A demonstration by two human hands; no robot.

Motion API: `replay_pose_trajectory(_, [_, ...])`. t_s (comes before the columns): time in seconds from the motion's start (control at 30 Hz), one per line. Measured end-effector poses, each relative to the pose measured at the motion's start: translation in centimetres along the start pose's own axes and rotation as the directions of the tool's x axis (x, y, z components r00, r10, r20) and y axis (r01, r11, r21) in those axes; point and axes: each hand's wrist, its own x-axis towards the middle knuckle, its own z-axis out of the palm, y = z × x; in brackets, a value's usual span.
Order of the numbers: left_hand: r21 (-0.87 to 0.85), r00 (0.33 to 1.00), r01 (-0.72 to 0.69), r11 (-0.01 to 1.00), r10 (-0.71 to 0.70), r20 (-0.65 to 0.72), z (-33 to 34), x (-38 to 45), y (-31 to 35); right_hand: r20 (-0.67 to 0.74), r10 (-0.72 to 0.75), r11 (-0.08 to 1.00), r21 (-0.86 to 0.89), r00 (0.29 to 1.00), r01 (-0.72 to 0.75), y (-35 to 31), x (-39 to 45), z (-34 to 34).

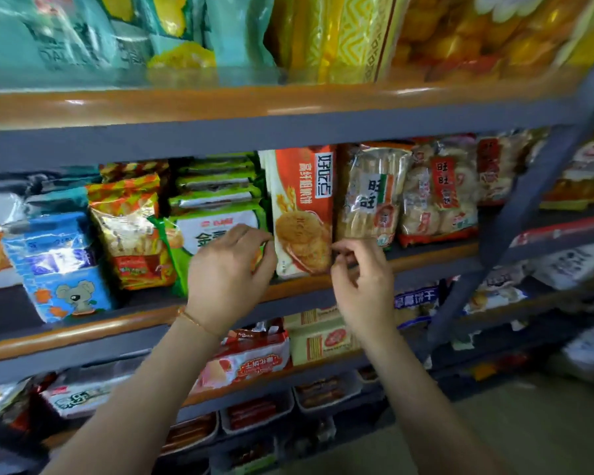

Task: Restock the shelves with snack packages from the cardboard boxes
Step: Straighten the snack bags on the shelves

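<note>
Both of the person's arms reach up to the middle shelf [323, 286], a grey metal board with an orange-brown front lip. Standing upright on it, between the two hands, is the tall orange-and-cream biscuit packet with round sandwich biscuits printed on it [302, 214]. The left hand [227, 269], with a thin gold bracelet [196, 322] at the wrist, is curled at the packet's lower left edge, fingertips touching or pinching it; from here I cannot tell how firm that grip is. The right hand [360, 282] sits at the packet's lower right corner, thumb and forefinger drawn together in a pinch right at the edge, though whether they actually have hold of the wrapper is not clear.

Just left of the packet lies a stack of green-and-white flat packets [216, 200], partly behind the left hand. Further left stand an orange-and-gold bag of wafer sticks [131, 234] and a blue packet with a grey cartoon mouse [59, 265]. To the right, touching the orange packet, is a clear bag of pale rice crackers [374, 197], then a second clear bag with a red label [439, 197]. The shelf above carries large teal bags [83, 32] and yellow bags [350, 36]. Below, a red-and-white packet [251, 358] lies on the lower shelf.
</note>
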Motion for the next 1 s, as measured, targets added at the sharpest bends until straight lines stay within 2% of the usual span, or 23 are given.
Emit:
replay_pose_trajectory(0.1, [-0.076,0.997,-0.070,0.995,0.073,0.031,2.8,0.5,4.3,-0.005,0.029,1.000,0.007,1.000,-0.029,3.0,1.0,-2.3])
replay_pose_trajectory(0.2, [-0.119,0.992,-0.076,0.990,0.087,0.088,6.7,1.3,8.2,0.072,0.228,0.954,0.182,0.971,-0.238,5.5,4.0,-5.6])
replay_pose_trajectory(0.27, [-0.076,0.986,-0.039,0.996,0.051,0.161,9.6,2.0,10.4,0.170,0.297,0.906,0.260,0.940,-0.333,7.2,6.2,-8.0])
replay_pose_trajectory(0.37, [0.078,0.967,0.071,0.994,-0.088,0.238,13.4,2.8,12.9,0.351,0.258,0.902,0.246,0.900,-0.355,10.4,9.0,-10.1])
replay_pose_trajectory(0.47, [0.196,0.935,0.203,0.959,-0.249,0.253,15.6,3.3,14.5,0.511,0.204,0.885,0.268,0.835,-0.381,11.7,11.3,-10.6])
replay_pose_trajectory(0.6, [0.256,0.876,0.359,0.897,-0.419,0.239,16.2,4.0,15.2,0.485,0.237,0.846,0.323,0.842,-0.425,11.5,13.6,-9.7])
replay_pose_trajectory(0.7, [0.362,0.842,0.349,0.864,-0.459,0.283,16.2,4.3,15.9,0.496,0.233,0.850,0.313,0.836,-0.423,11.2,13.3,-9.1])
replay_pose_trajectory(0.77, [0.377,0.792,0.393,0.839,-0.517,0.324,16.4,4.4,16.2,0.536,0.172,0.883,0.287,0.826,-0.371,11.1,13.5,-8.6])
replay_pose_trajectory(0.87, [0.339,0.725,0.495,0.800,-0.595,0.346,16.8,5.1,15.9,0.625,0.090,0.910,0.264,0.776,-0.318,10.7,14.5,-8.4])
replay_pose_trajectory(1.0, [0.358,0.713,0.509,0.782,-0.617,0.333,17.7,5.6,16.0,0.651,0.062,0.948,0.199,0.757,-0.249,10.9,14.9,-9.2])
